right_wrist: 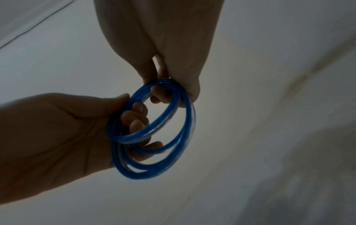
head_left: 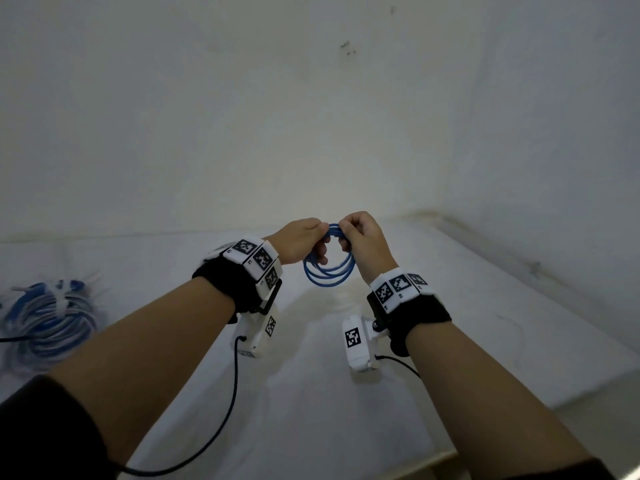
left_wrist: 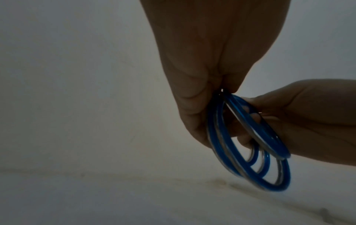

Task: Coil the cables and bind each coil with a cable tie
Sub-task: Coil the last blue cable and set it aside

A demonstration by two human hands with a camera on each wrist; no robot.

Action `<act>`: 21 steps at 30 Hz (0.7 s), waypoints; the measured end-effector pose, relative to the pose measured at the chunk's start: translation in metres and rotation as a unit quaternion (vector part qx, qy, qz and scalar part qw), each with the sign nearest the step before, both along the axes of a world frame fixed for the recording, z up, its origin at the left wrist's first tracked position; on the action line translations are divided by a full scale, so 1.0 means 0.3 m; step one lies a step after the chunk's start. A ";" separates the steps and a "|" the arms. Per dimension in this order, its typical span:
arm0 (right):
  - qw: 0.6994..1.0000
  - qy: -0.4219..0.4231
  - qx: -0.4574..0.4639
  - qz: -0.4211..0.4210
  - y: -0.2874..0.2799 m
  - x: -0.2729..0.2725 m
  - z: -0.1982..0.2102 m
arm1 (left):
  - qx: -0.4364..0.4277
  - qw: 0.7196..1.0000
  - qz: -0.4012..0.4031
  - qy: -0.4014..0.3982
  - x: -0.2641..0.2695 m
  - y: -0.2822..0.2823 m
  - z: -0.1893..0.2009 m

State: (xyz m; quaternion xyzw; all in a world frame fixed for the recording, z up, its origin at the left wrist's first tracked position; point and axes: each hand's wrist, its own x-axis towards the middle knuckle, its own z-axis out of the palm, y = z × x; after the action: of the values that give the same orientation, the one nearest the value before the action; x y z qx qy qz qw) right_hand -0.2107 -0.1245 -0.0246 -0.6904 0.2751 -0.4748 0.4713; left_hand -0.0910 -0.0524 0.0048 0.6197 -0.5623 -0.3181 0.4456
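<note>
White wall behind, white table [head_left: 450,306] below. Blue coil [head_left: 329,271] hangs above it betw. both hands: left hand [head_left: 299,244] & right hand [head_left: 363,240] each pinch its top. Judgement: keep loops bunched, pinch tight, free one hand for tie.

The pile of blue cables [head_left: 48,317] far left of the held blue coil [head_left: 329,268] is blurred and cut by the picture's edge, its ties too smeared to count; the coil's top is hidden inside both grips; its cable ends cannot be told; the coil's lower loops smear in the left wrist view.
</note>
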 end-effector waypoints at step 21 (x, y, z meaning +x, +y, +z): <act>0.755 0.638 0.038 -0.146 -0.193 -0.873 -0.055 | 0.013 0.991 -0.100 0.089 -0.623 -0.258 -0.086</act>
State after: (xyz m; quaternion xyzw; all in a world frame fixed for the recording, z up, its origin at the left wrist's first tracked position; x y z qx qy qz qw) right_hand -0.4726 -0.1825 -0.0411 -0.7662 0.6273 0.0235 0.1370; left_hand -0.2780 -0.1299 -0.0210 0.5356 -0.5755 -0.4216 0.4518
